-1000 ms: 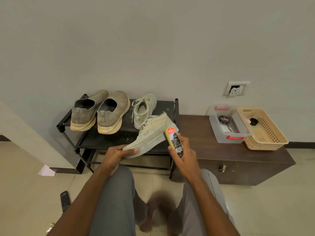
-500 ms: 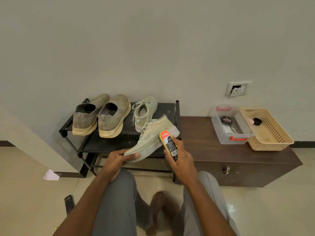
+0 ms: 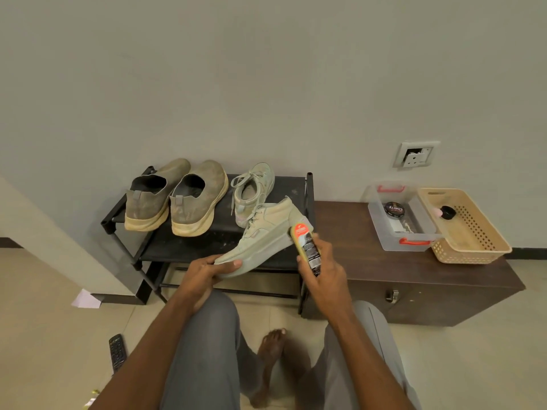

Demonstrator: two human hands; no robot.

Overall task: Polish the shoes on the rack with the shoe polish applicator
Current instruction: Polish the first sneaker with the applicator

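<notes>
Holding a pale shoe (image 3: 263, 232) by its toe, the left hand (image 3: 204, 269) keeps it tilted heel-up in front of the rack (image 3: 154, 247), thumb on top and fingers curled beneath the sole. The right hand (image 3: 327, 272) is wrapped round the applicator (image 3: 306, 247), whose upper end now lies against the shoe's heel; a second ago it sat slightly higher along that heel, so strokes are probably working down the rear quarter. Judged from this, polishing of this shoe is under way, while its mate (image 3: 254, 187) and the brown pair (image 3: 177, 199) stand on the rack, seemingly awaiting treatment. On the surface (image 3: 349, 232) to the right sit a clear box (image 3: 399, 232) holding a tin (image 3: 393, 209), and a basket (image 3: 470, 232). The applicator's sponge face is hidden against the shoe; any polish film cannot be made out.
</notes>
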